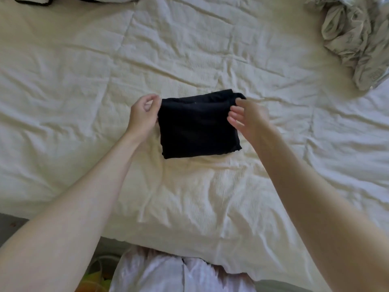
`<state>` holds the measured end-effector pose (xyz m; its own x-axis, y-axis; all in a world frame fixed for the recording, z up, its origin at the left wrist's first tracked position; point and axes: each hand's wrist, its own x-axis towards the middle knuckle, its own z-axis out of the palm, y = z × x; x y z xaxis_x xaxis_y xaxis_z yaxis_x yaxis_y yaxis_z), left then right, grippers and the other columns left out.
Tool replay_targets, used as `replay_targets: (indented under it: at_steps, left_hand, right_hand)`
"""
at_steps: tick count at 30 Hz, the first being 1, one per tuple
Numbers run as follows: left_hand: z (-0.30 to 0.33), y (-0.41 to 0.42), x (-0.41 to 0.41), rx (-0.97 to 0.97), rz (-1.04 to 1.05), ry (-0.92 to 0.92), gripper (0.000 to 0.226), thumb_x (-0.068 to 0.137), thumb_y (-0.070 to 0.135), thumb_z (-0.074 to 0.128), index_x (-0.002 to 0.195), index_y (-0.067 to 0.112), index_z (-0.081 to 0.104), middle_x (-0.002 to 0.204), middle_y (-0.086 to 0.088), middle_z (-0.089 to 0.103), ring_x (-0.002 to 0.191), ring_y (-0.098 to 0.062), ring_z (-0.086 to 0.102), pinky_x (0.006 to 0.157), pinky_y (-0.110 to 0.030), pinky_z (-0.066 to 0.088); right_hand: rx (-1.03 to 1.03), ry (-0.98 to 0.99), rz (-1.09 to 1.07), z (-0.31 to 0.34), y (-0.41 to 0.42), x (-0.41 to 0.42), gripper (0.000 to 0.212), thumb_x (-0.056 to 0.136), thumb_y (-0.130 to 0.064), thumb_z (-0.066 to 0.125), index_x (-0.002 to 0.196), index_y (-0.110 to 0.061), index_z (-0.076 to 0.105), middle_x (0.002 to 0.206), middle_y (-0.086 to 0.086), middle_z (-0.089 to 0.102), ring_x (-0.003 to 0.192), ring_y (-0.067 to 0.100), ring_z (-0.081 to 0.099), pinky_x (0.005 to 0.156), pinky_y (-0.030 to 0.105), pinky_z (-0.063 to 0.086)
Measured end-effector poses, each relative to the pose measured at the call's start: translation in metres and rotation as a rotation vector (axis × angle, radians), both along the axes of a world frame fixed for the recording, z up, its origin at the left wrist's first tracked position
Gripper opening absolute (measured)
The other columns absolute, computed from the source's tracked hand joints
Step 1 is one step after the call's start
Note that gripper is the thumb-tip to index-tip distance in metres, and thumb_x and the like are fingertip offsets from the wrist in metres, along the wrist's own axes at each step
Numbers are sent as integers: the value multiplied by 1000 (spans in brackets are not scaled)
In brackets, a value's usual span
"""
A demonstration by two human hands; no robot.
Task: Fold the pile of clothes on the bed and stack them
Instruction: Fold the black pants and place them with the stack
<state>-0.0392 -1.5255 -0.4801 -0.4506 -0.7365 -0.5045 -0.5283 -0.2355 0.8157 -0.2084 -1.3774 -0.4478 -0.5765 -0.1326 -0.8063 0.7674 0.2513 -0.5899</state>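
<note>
A black garment (197,125), folded into a small rectangle, lies on the white bed cover (189,197) in the middle of the view. My left hand (143,114) is at its left edge, with thumb and fingers pinching the upper left corner. My right hand (246,116) is at the upper right corner, fingers spread and fairly straight, the fingertips touching the cloth. A crumpled pile of grey clothes (353,39) lies at the far right of the bed.
A dark-edged piece of fabric (31,1) shows at the top left edge. The near edge of the bed runs along the bottom, with my light trousers (168,272) in front of it and some yellow-green thing (94,277) on the floor at lower left.
</note>
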Motion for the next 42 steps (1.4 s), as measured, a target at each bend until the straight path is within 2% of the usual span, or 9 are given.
replay_targets:
  at_steps: [3, 7, 9, 11, 15, 19, 23, 29, 42]
  left_hand:
    - [-22, 1, -4, 41, -69, -108, 45, 94, 33, 53, 131, 9, 48, 122, 2, 57, 106, -8, 56, 88, -19, 45]
    - [-43, 20, 13, -22, -6, -229, 47, 90, 37, 58, 130, 13, 49, 116, 5, 56, 108, -11, 54, 91, -24, 43]
    - [-50, 23, 17, 8, 60, -261, 50, 89, 38, 59, 130, 12, 49, 118, 2, 57, 109, -16, 56, 95, -32, 46]
    - [-54, 22, 16, 20, 81, -291, 46, 88, 35, 61, 126, 11, 53, 115, 1, 60, 105, -19, 59, 91, -32, 48]
    - [-54, 15, 9, 26, 92, -313, 32, 87, 32, 63, 112, 13, 61, 106, 0, 64, 96, -19, 61, 85, -30, 49]
    - [-55, 8, 6, 177, 113, -235, 25, 88, 31, 63, 107, 15, 58, 110, -5, 64, 100, -24, 62, 90, -43, 52]
    - [-54, 9, 3, 334, 175, -140, 18, 92, 24, 59, 108, 15, 58, 98, -1, 66, 87, -18, 65, 80, -36, 55]
    - [-40, 15, 1, 289, 194, -132, 18, 92, 20, 58, 108, 11, 58, 98, -1, 64, 81, -15, 63, 75, -31, 53]
    - [72, 76, 65, 354, 139, -120, 11, 91, 23, 61, 100, 17, 62, 95, -1, 69, 80, -17, 66, 60, -26, 50]
  right_hand:
    - [169, 303, 256, -20, -12, 7, 23, 92, -17, 53, 113, -8, 55, 101, 0, 60, 96, 12, 60, 81, 22, 50]
    - [311, 954, 997, -53, 22, 44, 42, 98, -25, 44, 140, -16, 42, 146, 6, 38, 136, 20, 32, 111, 29, 26]
    - [423, 958, 1327, -72, 37, 49, 48, 101, -32, 36, 147, -21, 28, 157, 6, 17, 145, 23, 8, 118, 40, 11]
    - [492, 922, 1444, -83, 48, 44, 48, 101, -35, 32, 148, -25, 24, 158, 4, 12, 146, 22, 5, 118, 41, 9]
    - [428, 877, 1083, -80, 51, 26, 40, 96, -29, 49, 133, -14, 51, 143, 6, 43, 131, 23, 40, 101, 27, 35]
    - [337, 289, 720, -75, 29, -3, 57, 88, -37, 62, 135, -12, 43, 131, 2, 50, 116, 19, 52, 91, 29, 45]
    - [205, -64, 580, -77, 18, -27, 40, 89, -26, 63, 124, -5, 55, 121, 7, 61, 109, 23, 58, 97, 38, 47]
    - [198, -132, 521, -72, 19, -30, 31, 86, -11, 66, 114, -1, 59, 111, 9, 64, 102, 24, 62, 91, 38, 51]
    - [56, -152, 498, 36, 107, 34, 18, 85, -13, 65, 101, -5, 66, 99, 5, 71, 91, 19, 68, 70, 30, 54]
